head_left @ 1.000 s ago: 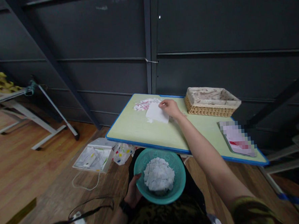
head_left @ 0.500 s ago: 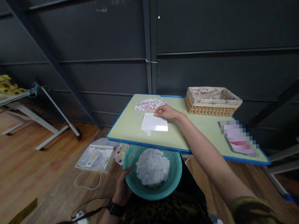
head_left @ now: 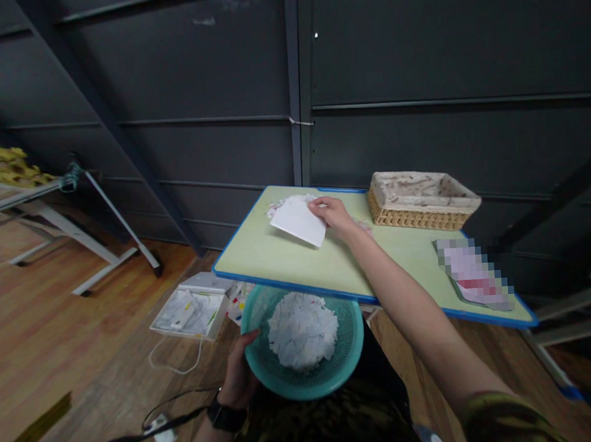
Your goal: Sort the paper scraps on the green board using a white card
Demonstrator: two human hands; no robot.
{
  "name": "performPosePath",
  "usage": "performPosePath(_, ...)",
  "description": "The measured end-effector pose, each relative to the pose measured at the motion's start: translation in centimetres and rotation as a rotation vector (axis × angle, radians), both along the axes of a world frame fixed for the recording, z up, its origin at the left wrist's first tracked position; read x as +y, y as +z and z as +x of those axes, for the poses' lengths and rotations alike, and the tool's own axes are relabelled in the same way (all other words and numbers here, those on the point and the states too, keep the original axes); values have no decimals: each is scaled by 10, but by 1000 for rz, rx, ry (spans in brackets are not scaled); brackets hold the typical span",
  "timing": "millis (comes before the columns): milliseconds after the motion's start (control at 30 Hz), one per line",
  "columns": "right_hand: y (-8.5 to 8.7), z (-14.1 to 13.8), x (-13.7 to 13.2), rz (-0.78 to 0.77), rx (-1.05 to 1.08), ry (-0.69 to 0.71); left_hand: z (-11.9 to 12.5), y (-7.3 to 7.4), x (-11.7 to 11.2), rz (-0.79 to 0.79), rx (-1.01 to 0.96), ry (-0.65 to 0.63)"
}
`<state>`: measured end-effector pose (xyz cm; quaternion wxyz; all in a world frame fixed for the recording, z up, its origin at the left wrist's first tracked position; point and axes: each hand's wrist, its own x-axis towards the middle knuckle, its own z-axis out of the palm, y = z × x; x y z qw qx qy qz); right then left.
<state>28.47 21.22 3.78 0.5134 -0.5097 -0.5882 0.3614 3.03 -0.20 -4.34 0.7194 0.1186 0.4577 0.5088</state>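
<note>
Over the pale green table [head_left: 257,253], my right hand [head_left: 331,213] pinches the right edge of a white card [head_left: 299,222], which is tilted up off the surface. Behind the card, and partly hidden by it, lies a heap of small white and pink paper scraps [head_left: 280,204]. Below the table's front edge, my left hand [head_left: 238,371] grips the left rim of a teal plastic basket [head_left: 353,361], thumb over the rim and other fingers out of sight. A mound of torn white paper pieces [head_left: 302,330] fills the basket's middle.
A lined wicker basket [head_left: 420,220] stands at the table's back right. Near the right edge lies a flat, pixelated item [head_left: 474,277]. On the floor at left are an opened white box [head_left: 188,311] and a power strip [head_left: 162,432] with cables. A dark panelled wall [head_left: 211,153] rises behind.
My right hand has lifted the white card from the table and moved it slightly back, tilting it, so it now covers part of the scrap heap. The left hand still holds the teal basket.
</note>
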Motion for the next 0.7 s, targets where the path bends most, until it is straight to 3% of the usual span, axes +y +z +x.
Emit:
performPosePath(100, -4, 12, 11, 198, -137, -449, 1, -8, 0, -17, -12, -18)
performPosePath(167, -3, 20, 12, 226, -264, -569, 3, -19, 0, -40, -41, -59)
performPosePath(300, 3, 25, 3, 156, -452, -669, 8, -48, -1, -79, -179, -144)
performPosePath(467, 9, 19, -4, 161, -547, -688, 18, -80, -7, -80, -260, -180)
performPosePath(700, 0, -10, -11, 336, -678, -372, 18, -98, -8, -55, -326, -216)
